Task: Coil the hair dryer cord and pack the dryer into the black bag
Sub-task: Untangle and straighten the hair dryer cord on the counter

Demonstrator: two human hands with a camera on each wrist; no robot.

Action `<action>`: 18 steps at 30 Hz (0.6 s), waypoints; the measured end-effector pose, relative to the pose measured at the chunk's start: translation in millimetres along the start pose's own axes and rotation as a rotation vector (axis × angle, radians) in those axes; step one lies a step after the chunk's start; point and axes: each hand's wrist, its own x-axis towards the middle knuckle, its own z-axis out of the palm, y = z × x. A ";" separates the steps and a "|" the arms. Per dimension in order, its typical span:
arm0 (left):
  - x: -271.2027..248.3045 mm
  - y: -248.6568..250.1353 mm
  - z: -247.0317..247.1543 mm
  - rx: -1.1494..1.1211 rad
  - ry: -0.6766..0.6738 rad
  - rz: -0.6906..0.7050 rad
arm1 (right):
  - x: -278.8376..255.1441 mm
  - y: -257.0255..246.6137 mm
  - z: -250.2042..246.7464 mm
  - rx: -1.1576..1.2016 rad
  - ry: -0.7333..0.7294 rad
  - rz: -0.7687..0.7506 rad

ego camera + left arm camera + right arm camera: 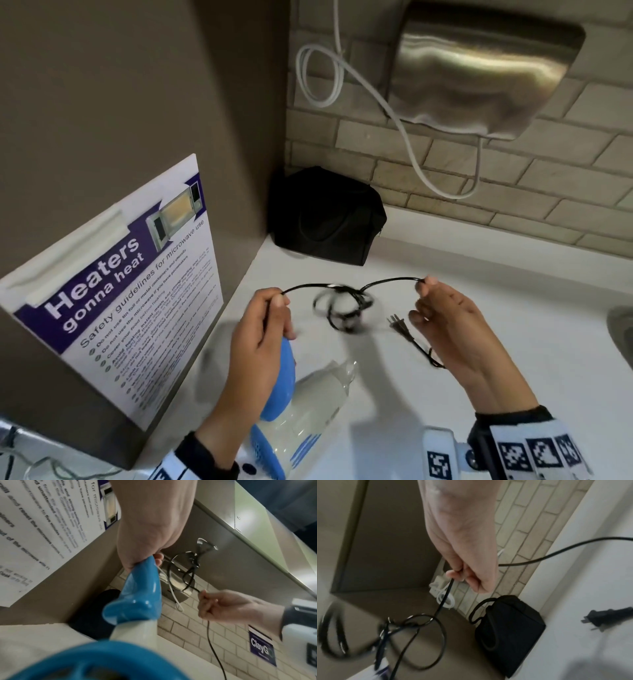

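A blue and white hair dryer [301, 407] hangs over the white counter, its blue handle [142, 588] gripped by my left hand [260, 329], which also holds the cord where it leaves the handle. The black cord [342, 305] stretches between both hands with tangled loops [419, 635] dangling in the middle. My right hand [452, 325] pinches the cord [447, 592] between thumb and finger; the plug [399, 325] hangs free below it. The black bag [325, 219] stands shut in the back corner, apart from both hands.
A brown cabinet side with a microwave safety poster [137, 291] stands close on the left. A steel hand dryer [479, 68] with a white cable [404, 137] hangs on the brick wall behind. A sink edge [620, 329] shows at the far right.
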 end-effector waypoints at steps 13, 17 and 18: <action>20.0 -13.8 -36.9 -0.290 0.160 -0.273 | 32.3 20.1 -74.1 0.356 0.366 0.248; 17.4 -4.4 -33.3 -0.237 0.043 -0.274 | 29.3 28.5 -61.6 0.206 0.286 0.290; 17.2 -2.6 -32.1 -0.228 0.021 -0.261 | 27.0 27.9 -58.0 0.150 0.255 0.286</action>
